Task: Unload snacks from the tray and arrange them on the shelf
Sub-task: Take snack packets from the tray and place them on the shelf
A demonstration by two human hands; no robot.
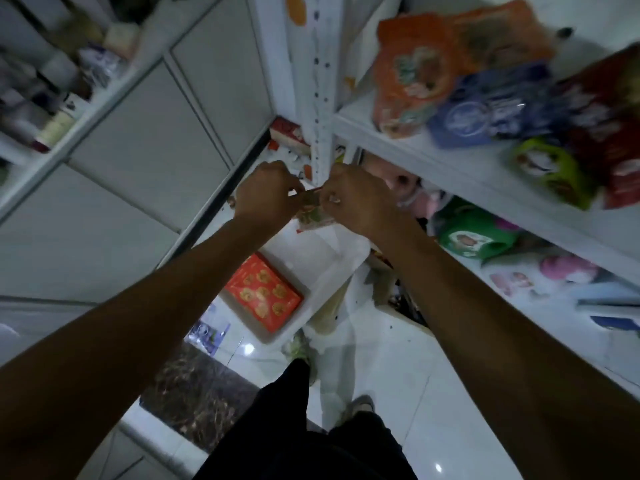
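Snack packet (313, 211), small and clear with red and green print, is held in the air above the white tray (332, 271), just in front of the shelf post (320, 116). Its upper edge runs across between the two hands and its body hangs down toward the tray; most of it is hidden, so its long axis cannot be told. The left hand (268, 195) and right hand (356, 202) have curled fingers pinching that upper edge from either side. An orange box (262, 292) lies in the tray below. On the shelf (450, 168) to the right lie an orange bag (412, 74), a blue bag (485, 109) and a green bag (550, 171).
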